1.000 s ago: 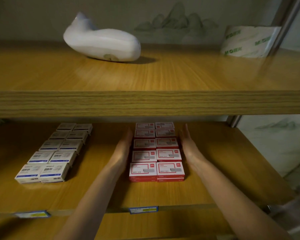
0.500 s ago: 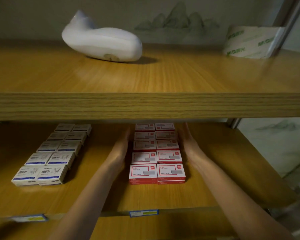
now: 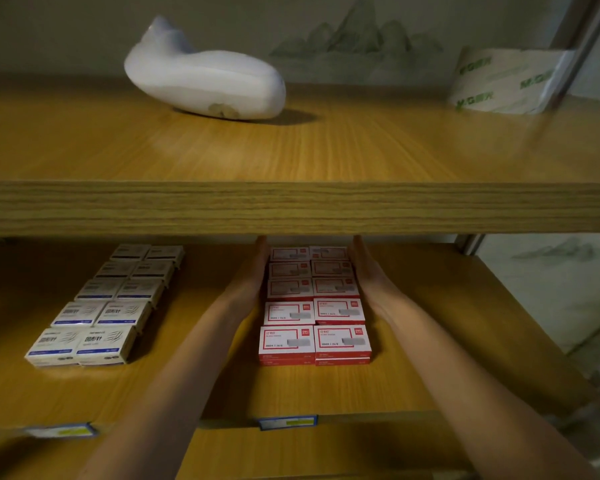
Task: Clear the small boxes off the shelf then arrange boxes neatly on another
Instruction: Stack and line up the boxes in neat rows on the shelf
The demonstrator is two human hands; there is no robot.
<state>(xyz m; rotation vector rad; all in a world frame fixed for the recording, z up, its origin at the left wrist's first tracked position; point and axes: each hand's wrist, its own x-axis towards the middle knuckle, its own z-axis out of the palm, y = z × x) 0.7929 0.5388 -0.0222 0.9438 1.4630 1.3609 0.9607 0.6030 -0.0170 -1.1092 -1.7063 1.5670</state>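
Note:
Several small red-and-white boxes (image 3: pixel 314 306) lie in two tidy columns on the lower wooden shelf (image 3: pixel 447 341). My left hand (image 3: pixel 252 278) lies flat against the left side of the back rows, fingers straight. My right hand (image 3: pixel 371 275) presses flat against the right side of the same rows. The fingertips of both hands are hidden under the upper shelf's front edge. To the left, several white-and-blue boxes (image 3: pixel 108 306) lie in two columns, untouched.
The upper shelf (image 3: pixel 291 206) overhangs the boxes; on it lie a white curved object (image 3: pixel 205 81) and a tape roll (image 3: pixel 506 83) at the right. Blue price labels (image 3: pixel 286 421) sit on the lower shelf's front edge. A metal post (image 3: pixel 465 242) stands at right.
Both hands slid further back along the sides of the red boxes, towards the rear rows. The boxes stay in their columns.

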